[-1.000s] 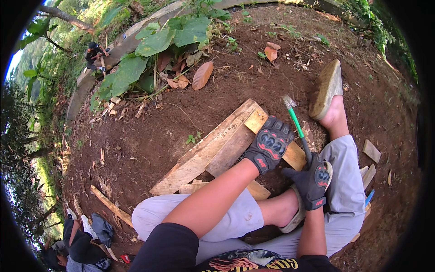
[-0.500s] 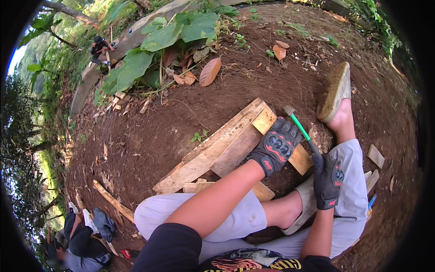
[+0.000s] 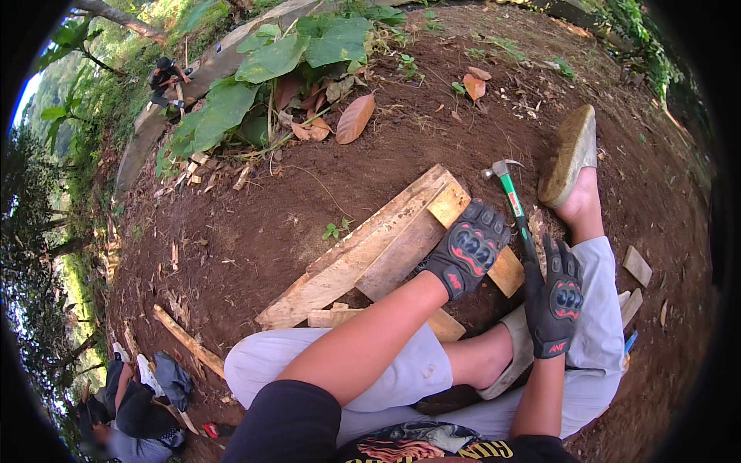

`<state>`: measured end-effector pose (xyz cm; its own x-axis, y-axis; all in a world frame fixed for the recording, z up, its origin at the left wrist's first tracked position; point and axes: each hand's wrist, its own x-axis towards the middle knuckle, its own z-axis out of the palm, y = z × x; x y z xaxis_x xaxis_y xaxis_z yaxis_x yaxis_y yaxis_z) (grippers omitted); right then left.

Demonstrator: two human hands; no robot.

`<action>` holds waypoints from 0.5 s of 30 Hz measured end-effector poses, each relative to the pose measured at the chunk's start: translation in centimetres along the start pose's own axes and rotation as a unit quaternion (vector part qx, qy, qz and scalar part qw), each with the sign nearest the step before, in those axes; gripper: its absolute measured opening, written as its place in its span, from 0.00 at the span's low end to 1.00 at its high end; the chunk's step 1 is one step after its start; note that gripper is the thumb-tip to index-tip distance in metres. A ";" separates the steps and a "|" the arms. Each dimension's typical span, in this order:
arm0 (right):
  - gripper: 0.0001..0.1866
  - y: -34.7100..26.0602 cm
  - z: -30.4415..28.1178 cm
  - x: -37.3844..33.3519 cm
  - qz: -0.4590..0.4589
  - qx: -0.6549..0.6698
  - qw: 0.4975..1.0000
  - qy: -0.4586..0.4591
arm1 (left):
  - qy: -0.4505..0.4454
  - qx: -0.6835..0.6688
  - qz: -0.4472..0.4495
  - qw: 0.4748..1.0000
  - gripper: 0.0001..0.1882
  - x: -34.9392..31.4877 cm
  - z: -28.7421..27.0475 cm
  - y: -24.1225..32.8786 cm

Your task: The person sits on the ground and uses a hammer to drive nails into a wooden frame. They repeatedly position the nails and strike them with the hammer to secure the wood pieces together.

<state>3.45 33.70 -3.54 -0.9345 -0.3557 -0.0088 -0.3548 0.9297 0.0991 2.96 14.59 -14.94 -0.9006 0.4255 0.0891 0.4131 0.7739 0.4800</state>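
My left hand (image 3: 469, 248), in a black glove with red trim, is closed over a short pale board (image 3: 507, 272); its fingertips are hidden. That board lies across a long plank (image 3: 363, 247) and a darker plank (image 3: 404, 258). My right hand (image 3: 554, 299), gloved alike, holds a claw hammer (image 3: 511, 193) by its green and black handle. The thumb lies along the handle while the other fingers look fairly straight. The hammer's metal head points away from me, beyond the boards and beside my right shoe (image 3: 569, 158).
Loose wood offcuts (image 3: 637, 266) lie right of my leg, and a stick (image 3: 189, 342) lies at left. A leafy plant (image 3: 270, 62) grows at the far side. One person (image 3: 166, 81) sits far left, another (image 3: 143, 417) at the lower left.
The hammer has turned in my right hand, so its claw now shows sideways and its head sits slightly farther away. My right fingers have straightened. The left hand stays on the board.
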 end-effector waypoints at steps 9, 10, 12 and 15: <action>0.27 1.0 3.8 -0.9 0.046 0.078 0.992 -0.090 | 0.042 0.030 0.009 0.999 0.16 -0.1 0.8 -0.2; 0.26 0.6 4.1 -0.5 0.077 0.086 0.988 -0.099 | 0.049 0.028 0.008 0.998 0.16 -0.4 0.6 -0.5; 0.27 0.7 4.5 0.1 0.114 0.102 0.980 -0.131 | 0.041 0.027 0.000 0.999 0.17 -0.4 0.2 -0.6; 0.31 2.1 4.8 1.0 0.135 0.128 0.963 -0.195 | 0.026 0.024 0.005 0.999 0.19 -0.1 -0.1 -0.4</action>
<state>1.62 35.72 -8.12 -0.9148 -0.0819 -0.3954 -0.0469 0.9941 -0.0974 2.83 14.21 -15.06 -0.9015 0.4098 0.1393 0.4273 0.7916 0.4368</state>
